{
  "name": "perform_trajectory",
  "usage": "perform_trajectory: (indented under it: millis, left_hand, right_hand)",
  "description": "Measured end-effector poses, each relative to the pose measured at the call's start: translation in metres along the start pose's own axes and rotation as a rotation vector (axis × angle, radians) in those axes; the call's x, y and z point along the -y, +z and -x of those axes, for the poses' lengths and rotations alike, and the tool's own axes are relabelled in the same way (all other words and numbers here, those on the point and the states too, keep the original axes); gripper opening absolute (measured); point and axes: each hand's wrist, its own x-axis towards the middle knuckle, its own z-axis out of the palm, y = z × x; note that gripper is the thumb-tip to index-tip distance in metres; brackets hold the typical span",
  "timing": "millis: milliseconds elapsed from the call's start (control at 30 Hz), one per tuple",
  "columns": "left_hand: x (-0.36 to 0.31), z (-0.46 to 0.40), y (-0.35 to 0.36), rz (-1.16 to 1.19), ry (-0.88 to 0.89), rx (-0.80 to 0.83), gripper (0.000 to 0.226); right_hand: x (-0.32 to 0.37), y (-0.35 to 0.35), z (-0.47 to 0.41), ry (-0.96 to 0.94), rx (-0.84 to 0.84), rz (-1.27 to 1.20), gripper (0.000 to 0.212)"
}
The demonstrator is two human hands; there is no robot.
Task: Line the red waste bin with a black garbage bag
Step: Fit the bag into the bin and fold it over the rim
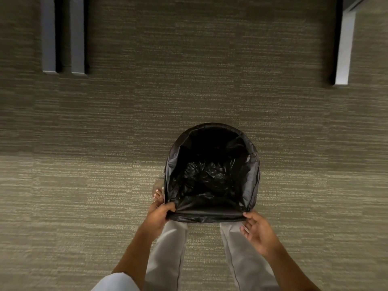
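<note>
A black garbage bag (212,177) lies inside the waste bin and is folded over its whole rim, so none of the bin's red shows. The bin stands on the carpet just ahead of my legs. My left hand (159,213) pinches the bag's folded edge at the near left corner of the rim. At the near right corner my right hand (257,232) touches the bag's edge with its fingers spread.
Grey striped carpet (84,185) covers the floor. Two pale furniture legs (63,38) stand at the far left, and another white leg (344,49) at the far right. My pale trousers (168,259) and one foot (158,190) are close to the bin.
</note>
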Motion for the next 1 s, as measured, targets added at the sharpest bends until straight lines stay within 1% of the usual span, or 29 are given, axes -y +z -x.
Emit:
perform_trajectory:
  millis: [100, 167, 267, 333, 467, 500, 567, 633, 667, 767, 800, 833, 867, 900, 933, 967, 1000]
  left_hand:
    - [0.000, -0.002, 0.000, 0.007, 0.003, 0.018, 0.030]
    - [0.001, -0.003, -0.002, 0.009, 0.005, 0.019, 0.035]
    - [0.003, -0.004, -0.004, -0.048, 0.012, 0.018, 0.038]
    - [0.004, -0.006, -0.006, -0.153, 0.025, 0.012, 0.037]
    - [0.006, -0.015, -0.008, -0.438, 0.035, -0.004, 0.043]
    - [0.006, -0.017, -0.007, -0.500, 0.035, -0.032, 0.043]
    - [0.006, -0.023, -0.004, -0.623, 0.043, -0.092, 0.043]
    - [0.005, -0.029, 0.000, -0.752, 0.057, -0.128, 0.046]
    - [0.005, -0.032, 0.002, -0.814, 0.058, -0.132, 0.054]
    - [0.001, -0.040, 0.007, -0.952, 0.005, -0.081, 0.097]
    - [0.000, -0.041, 0.009, -1.017, -0.015, -0.080, 0.106]
    - [-0.001, -0.043, 0.011, -1.090, -0.025, -0.096, 0.106]
    - [-0.002, -0.045, 0.012, -1.140, -0.013, -0.128, 0.101]
    - [-0.002, -0.046, 0.014, -1.140, 0.006, -0.175, 0.092]
    - [-0.002, -0.048, 0.017, -1.074, 0.025, -0.216, 0.080]
    - [-0.004, -0.051, 0.019, -0.903, 0.015, -0.241, 0.066]
    - [-0.005, -0.052, 0.022, -0.661, -0.019, -0.242, 0.053]
  right_hand:
    - [0.003, 0.001, 0.000, -0.012, 0.021, -0.058, 0.018]
    - [0.005, 0.001, -0.002, -0.027, 0.018, -0.037, 0.018]
    - [0.007, 0.004, -0.005, -0.062, -0.056, 0.040, 0.024]
    - [0.009, 0.006, -0.006, -0.088, -0.115, 0.110, 0.026]
    - [0.007, 0.004, -0.007, -0.144, -0.188, 0.369, 0.029]
    - [0.006, 0.005, -0.009, -0.158, -0.204, 0.459, 0.027]
    - [0.007, 0.008, -0.013, -0.180, -0.237, 0.628, 0.017]
    - [0.009, 0.012, -0.019, -0.182, -0.247, 0.749, 0.014]
    - [0.011, 0.014, -0.022, -0.175, -0.244, 0.801, 0.015]
    - [0.017, 0.018, -0.029, -0.147, -0.259, 0.934, 0.016]
    - [0.019, 0.018, -0.031, -0.141, -0.270, 0.961, 0.018]
    - [0.020, 0.019, -0.033, -0.138, -0.275, 0.968, 0.020]
    - [0.021, 0.019, -0.035, -0.132, -0.271, 0.944, 0.021]
    - [0.022, 0.020, -0.036, -0.116, -0.266, 0.870, 0.020]
    - [0.023, 0.020, -0.038, -0.096, -0.263, 0.746, 0.017]
    - [0.024, 0.021, -0.040, -0.074, -0.267, 0.600, 0.015]
    - [0.026, 0.021, -0.042, -0.057, -0.274, 0.459, 0.014]
